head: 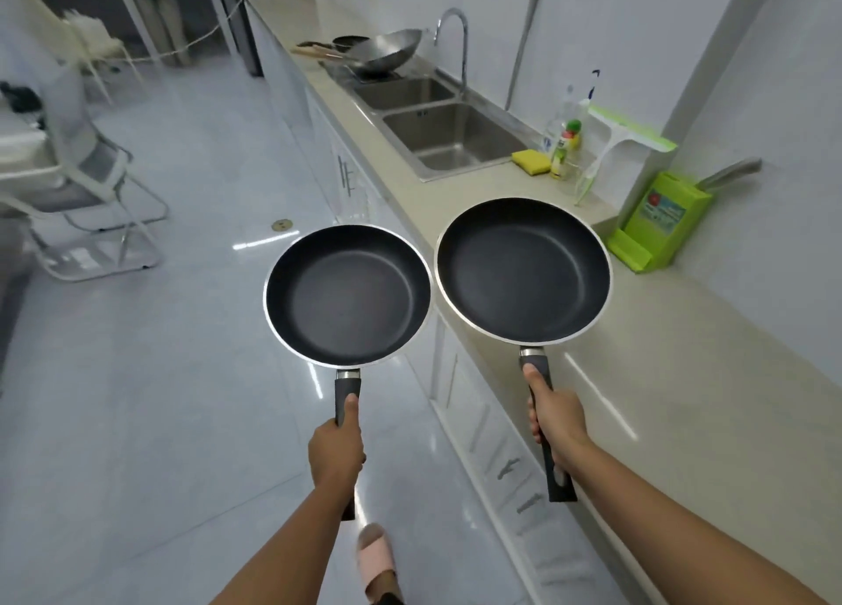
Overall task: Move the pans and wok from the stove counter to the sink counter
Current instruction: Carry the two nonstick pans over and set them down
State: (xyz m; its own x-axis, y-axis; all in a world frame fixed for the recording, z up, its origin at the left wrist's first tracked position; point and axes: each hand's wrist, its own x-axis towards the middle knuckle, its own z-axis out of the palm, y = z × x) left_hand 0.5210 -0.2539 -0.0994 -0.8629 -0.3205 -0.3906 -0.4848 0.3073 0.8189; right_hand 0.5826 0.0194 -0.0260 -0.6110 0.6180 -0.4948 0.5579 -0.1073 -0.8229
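Note:
My left hand (336,454) grips the black handle of a smaller black non-stick pan (347,295), held level over the floor beside the counter. My right hand (557,422) grips the handle of a larger black pan (524,271), held over the beige counter's (683,345) front edge. Far along the counter, beyond the double sink (449,133), a steel wok (382,51) rests tilted on the drainboard, with a small dark pan (350,40) and wooden handles behind it.
Right of the sink stand a yellow sponge (531,161), soap bottles (565,149), a green squeegee (624,142) and a green knife block (660,222) against the wall. A tall faucet (458,35) rises behind the sink. White chairs (86,185) stand left across the tiled floor.

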